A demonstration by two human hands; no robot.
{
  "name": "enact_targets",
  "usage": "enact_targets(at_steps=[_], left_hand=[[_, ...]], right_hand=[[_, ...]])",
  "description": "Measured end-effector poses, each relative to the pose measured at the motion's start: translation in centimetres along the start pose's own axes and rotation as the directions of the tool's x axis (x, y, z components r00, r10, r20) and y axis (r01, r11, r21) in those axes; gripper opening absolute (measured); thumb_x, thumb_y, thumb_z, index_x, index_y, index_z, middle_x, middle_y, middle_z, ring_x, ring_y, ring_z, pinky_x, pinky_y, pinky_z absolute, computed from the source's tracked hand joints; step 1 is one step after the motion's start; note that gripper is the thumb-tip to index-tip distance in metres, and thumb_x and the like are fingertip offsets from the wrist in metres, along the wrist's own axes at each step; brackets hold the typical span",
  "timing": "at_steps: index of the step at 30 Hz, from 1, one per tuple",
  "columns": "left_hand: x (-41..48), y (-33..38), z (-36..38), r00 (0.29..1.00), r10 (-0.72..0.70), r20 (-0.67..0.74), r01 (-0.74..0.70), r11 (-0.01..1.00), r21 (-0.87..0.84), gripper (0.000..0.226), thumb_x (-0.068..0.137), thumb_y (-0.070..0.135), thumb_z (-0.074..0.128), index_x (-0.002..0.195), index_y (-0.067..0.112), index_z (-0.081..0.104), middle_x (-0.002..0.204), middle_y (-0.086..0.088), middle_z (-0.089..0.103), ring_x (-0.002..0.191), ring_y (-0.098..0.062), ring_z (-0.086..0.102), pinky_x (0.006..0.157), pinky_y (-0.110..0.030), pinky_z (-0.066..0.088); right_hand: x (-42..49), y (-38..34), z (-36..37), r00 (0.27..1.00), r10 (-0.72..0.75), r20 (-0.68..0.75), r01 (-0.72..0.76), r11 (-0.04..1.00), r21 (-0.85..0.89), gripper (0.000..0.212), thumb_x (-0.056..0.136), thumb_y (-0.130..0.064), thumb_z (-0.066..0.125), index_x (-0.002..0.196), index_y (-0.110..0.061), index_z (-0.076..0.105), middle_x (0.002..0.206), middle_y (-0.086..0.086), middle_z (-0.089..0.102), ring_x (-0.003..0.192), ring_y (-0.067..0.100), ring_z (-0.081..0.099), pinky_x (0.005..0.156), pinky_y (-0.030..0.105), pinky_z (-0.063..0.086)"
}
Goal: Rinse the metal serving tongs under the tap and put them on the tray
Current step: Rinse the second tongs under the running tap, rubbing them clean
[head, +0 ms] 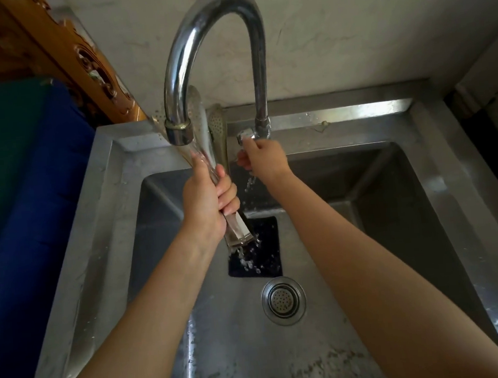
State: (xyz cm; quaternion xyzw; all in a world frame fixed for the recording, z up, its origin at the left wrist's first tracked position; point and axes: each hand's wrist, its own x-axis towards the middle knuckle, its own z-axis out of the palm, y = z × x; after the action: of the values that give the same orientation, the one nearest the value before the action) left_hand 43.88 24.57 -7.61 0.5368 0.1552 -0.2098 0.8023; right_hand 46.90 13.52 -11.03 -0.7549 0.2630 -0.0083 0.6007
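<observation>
At frame centre the left hand [205, 204] has its fingers [227, 196] clenched round the metal tongs [239, 229], held upright under the tap [207, 19] with its running water. The right hand [264, 159] pinches the tap handle [245, 136]. The sink [392, 207] holds a drain strainer [283, 301].

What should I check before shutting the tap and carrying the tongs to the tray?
1. Left hand grips tongs: ok.
2. Water from tap runs over tongs: ok.
3. Right hand holds tap handle: ok.
4. Tong heads fully rinsed: cannot tell, partly behind the tap.
5. Tray in sight: not ok, not in view.
</observation>
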Motion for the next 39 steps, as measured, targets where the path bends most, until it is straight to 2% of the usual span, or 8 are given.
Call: enact_targets(at_steps=[5, 15, 19, 22, 24, 26, 31, 39], left_hand=[[-0.6, 0.1, -0.1, 0.998, 0.02, 0.064, -0.023, 0.999, 0.049, 0.054, 0.089, 0.062, 0.033, 0.06, 0.018, 0.043, 0.036, 0.009, 0.027, 0.027, -0.005, 0.02, 0.028, -0.016, 0.018], [-1.2, -0.4, -1.0, 0.995, 0.048, 0.092, -0.055, 0.995, 0.082, 0.051, 0.091, 0.059, 0.034, 0.063, 0.016, 0.042, 0.038, 0.009, 0.028, 0.029, -0.005, 0.021, 0.029, -0.017, 0.018], [-1.6, -2.0, -2.2, 0.989, 0.122, 0.083, -0.13, 0.987, 0.095, 0.04, 0.099, 0.039, 0.031, 0.076, 0.011, 0.047, 0.042, 0.008, 0.038, 0.031, -0.004, 0.026, 0.031, -0.017, 0.022], [-2.3, -4.6, -3.4, 0.99, 0.125, 0.057, -0.128, 0.991, 0.049, 0.029, 0.101, 0.023, 0.031, 0.086, 0.009, 0.051, 0.046, 0.008, 0.048, 0.033, -0.003, 0.034, 0.033, -0.016, 0.027], [-3.0, -6.8, -4.3, 0.995, 0.098, 0.023, -0.099, 0.993, 0.068, 0.023, 0.099, 0.016, 0.035, 0.091, 0.01, 0.056, 0.05, 0.01, 0.056, 0.041, -0.002, 0.045, 0.039, -0.015, 0.037], [-3.7, -9.0, -5.3, 0.999, 0.05, 0.021, -0.051, 0.997, 0.063, 0.019, 0.097, 0.01, 0.04, 0.097, 0.01, 0.059, 0.06, 0.009, 0.064, 0.054, -0.001, 0.056, 0.05, -0.015, 0.047], [-4.6, -12.6, -7.0, 0.978, -0.191, -0.087, 0.191, 0.982, -0.01, 0.013, 0.094, 0.003, 0.044, 0.098, 0.004, 0.057, 0.083, -0.008, 0.065, 0.072, -0.017, 0.061, 0.056, -0.021, 0.056], [-6.4, -15.2, -8.7, 0.889, -0.428, -0.164, 0.454, 0.871, 0.186, 0.019, 0.09, -0.002, 0.05, 0.079, 0.008, 0.062, 0.069, -0.009, 0.063, 0.048, -0.014, 0.061, 0.048, -0.024, 0.047]], right_hand=[[-0.3, 1.6, 0.1, 0.999, 0.029, 0.039, -0.029, 1.0, -0.009, 0.035, 0.097, -0.029, 0.043, 0.075, -0.011, 0.062, 0.085, 0.011, 0.069, 0.078, 0.021, 0.061, 0.075, 0.036, 0.05], [-1.0, 1.8, 0.1, 0.997, 0.067, 0.044, -0.069, 0.996, 0.056, 0.038, 0.096, -0.037, 0.043, 0.069, -0.017, 0.059, 0.069, -0.002, 0.064, 0.067, 0.012, 0.06, 0.075, 0.033, 0.052], [-4.8, 3.5, 0.1, 0.995, 0.049, 0.087, -0.042, 0.996, -0.082, 0.045, 0.098, -0.041, 0.036, 0.082, -0.009, 0.063, 0.086, 0.008, 0.07, 0.086, 0.024, 0.066, 0.085, 0.04, 0.053], [-10.4, 5.8, 0.3, 0.943, -0.012, 0.333, -0.015, 0.997, 0.078, 0.039, 0.098, -0.042, 0.035, 0.083, -0.019, 0.063, 0.078, -0.006, 0.068, 0.075, 0.005, 0.064, 0.071, 0.014, 0.051], [-13.2, 7.5, 0.3, 0.892, -0.002, 0.451, -0.075, 0.986, 0.152, 0.036, 0.097, -0.046, 0.035, 0.086, -0.027, 0.063, 0.082, -0.013, 0.066, 0.079, -0.008, 0.061, 0.073, 0.004, 0.045], [-14.8, 9.6, 0.2, 0.865, 0.036, 0.501, -0.157, 0.967, 0.201, 0.031, 0.096, -0.042, 0.041, 0.102, -0.019, 0.061, 0.089, -0.005, 0.067, 0.081, -0.002, 0.065, 0.073, 0.012, 0.05], [-16.8, 13.9, 0.5, 0.853, 0.128, 0.505, -0.233, 0.961, 0.149, 0.009, 0.096, -0.021, 0.049, 0.09, -0.016, 0.054, 0.067, 0.002, 0.061, 0.05, 0.013, 0.059, 0.051, 0.025, 0.05], [-18.0, 16.8, 1.0, 0.881, 0.321, 0.347, -0.33, 0.943, -0.036, 0.018, 0.092, -0.019, 0.052, 0.105, -0.008, 0.059, 0.078, 0.008, 0.068, 0.045, 0.009, 0.063, 0.047, 0.022, 0.052]])
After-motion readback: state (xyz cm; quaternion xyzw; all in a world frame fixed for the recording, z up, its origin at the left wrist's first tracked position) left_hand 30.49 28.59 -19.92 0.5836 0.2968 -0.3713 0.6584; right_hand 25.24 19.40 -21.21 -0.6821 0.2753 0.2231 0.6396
